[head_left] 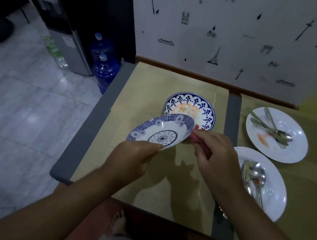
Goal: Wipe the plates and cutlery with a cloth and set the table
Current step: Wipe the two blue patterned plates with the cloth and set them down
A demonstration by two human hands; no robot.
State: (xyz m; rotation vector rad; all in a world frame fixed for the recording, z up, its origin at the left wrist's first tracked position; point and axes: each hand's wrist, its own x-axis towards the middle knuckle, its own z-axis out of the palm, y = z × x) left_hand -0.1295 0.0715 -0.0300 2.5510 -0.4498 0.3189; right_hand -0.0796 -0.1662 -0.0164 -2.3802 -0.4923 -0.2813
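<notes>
My left hand (pixel 132 159) grips the near rim of a small blue-and-white patterned plate (pixel 162 131), held tilted above the beige placemat (pixel 149 90). My right hand (pixel 216 157) pinches a red cloth (pixel 196 138) against the plate's right edge. Behind it a blue-rimmed bowl (pixel 190 108) with orange smears sits on the mat. To the right, a white plate (pixel 292 141) carries stained cutlery (pixel 273 127), and a nearer white plate (pixel 273 187) holds spoons (pixel 256 173).
The table (pixel 82 140) has a grey edge on the left and stands against a wall with printed landmarks. Two blue water jugs (pixel 104 70) and a dispenser stand on the tiled floor at left. A bare foot shows below the table's front edge.
</notes>
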